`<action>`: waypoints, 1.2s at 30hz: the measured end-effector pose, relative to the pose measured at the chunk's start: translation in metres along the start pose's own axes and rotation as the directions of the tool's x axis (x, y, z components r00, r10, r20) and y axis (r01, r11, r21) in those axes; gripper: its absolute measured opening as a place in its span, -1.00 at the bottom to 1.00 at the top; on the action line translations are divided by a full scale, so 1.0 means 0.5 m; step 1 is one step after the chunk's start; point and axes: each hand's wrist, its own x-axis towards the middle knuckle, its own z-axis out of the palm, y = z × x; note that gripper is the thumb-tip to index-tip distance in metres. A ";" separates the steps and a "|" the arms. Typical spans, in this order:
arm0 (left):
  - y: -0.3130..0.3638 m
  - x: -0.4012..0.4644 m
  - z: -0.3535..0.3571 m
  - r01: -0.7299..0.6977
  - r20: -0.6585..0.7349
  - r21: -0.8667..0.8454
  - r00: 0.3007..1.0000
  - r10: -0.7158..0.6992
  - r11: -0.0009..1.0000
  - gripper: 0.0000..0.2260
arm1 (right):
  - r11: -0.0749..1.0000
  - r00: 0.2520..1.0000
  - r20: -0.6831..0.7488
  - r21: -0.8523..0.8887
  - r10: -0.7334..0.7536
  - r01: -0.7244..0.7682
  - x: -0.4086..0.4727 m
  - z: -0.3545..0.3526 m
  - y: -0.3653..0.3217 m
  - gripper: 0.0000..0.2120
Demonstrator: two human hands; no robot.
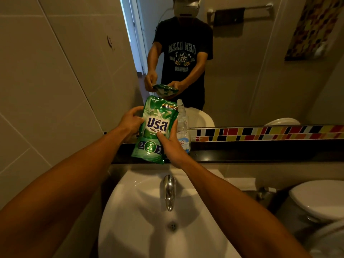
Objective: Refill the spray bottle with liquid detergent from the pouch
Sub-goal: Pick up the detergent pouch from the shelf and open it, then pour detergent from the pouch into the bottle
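Note:
I hold a green detergent pouch (pixel 155 127) upright above the dark ledge (pixel 242 155) behind the sink. My left hand (pixel 131 122) grips its left edge near the top. On the pouch's lower right side, my right hand (pixel 170 144) wraps around it with the thumb on the front. A clear plastic bottle (pixel 183 127) with a blue-and-white label stands on the ledge just behind and to the right of the pouch, partly hidden by the pouch and my right hand. No spray head shows on it.
A white sink (pixel 141 229) with a chrome tap (pixel 169 192) lies below my arms. A mirror (pixel 242 71) and a band of coloured tiles (pixel 260 134) run behind the ledge. A white toilet (pixel 320 200) stands at the right, a tiled wall at the left.

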 end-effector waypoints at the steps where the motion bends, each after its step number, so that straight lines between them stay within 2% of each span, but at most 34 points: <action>1: 0.001 0.004 -0.001 0.007 0.005 0.008 1.000 -0.007 1.000 -0.56 | 1.000 1.000 0.002 -0.001 0.008 -0.008 0.000 0.002 -0.001 -0.06; 9: 0.015 0.016 -0.006 0.007 0.028 0.103 1.000 -0.010 0.995 -0.55 | 0.995 1.000 0.008 0.099 0.017 -0.018 0.013 0.012 0.006 -0.10; 23: 0.037 0.039 0.006 0.052 0.018 0.136 0.998 -0.055 0.989 -0.53 | 0.976 0.996 0.000 0.201 0.090 -0.088 0.023 0.017 0.001 -0.05; 36: 0.057 0.034 0.012 0.062 0.031 0.182 0.997 -0.069 0.981 -0.53 | 0.956 0.997 0.001 0.286 0.076 -0.073 0.031 0.011 0.004 -0.10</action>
